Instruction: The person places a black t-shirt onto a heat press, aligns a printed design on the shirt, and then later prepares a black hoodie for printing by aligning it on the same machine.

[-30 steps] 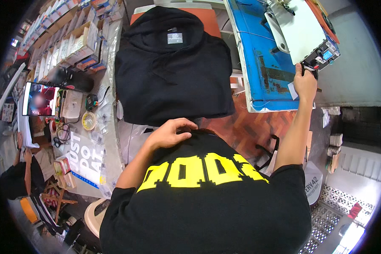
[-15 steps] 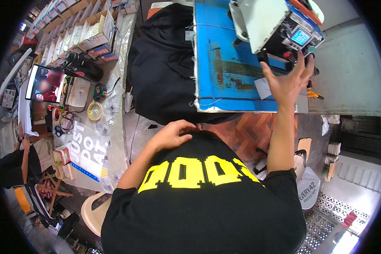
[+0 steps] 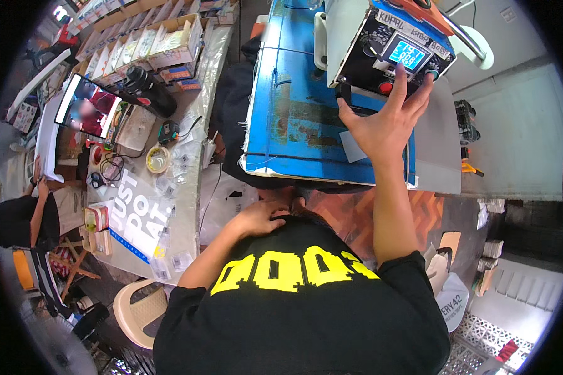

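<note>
The right hand [image 3: 388, 122] reaches up with its fingers spread wide, fingertips touching the black control box [image 3: 388, 53] with a blue lit screen on the heat press, above the blue platen [image 3: 294, 119] that covers a black garment [image 3: 234, 119]. The left hand [image 3: 263, 215] rests loosely curled, holding nothing, on the person's own black shirt with yellow letters. On the cluttered desk [image 3: 187, 206] to the left lie a grey rectangular sign with white letters [image 3: 141, 209], a tape roll [image 3: 158, 159], a lit tablet [image 3: 87, 106] and rows of cardboard boxes [image 3: 162, 40].

Right hand [image 3: 381, 122] raised, fingers spread, fingertips on black control box [image 3: 381, 53] with lit blue display. Blue press plate [image 3: 294, 119] beneath, over black garment [image 3: 234, 119]. Left hand [image 3: 263, 215] curled against black shirt [image 3: 306, 312]. Cluttered counter [image 3: 187, 206] at left.
</note>
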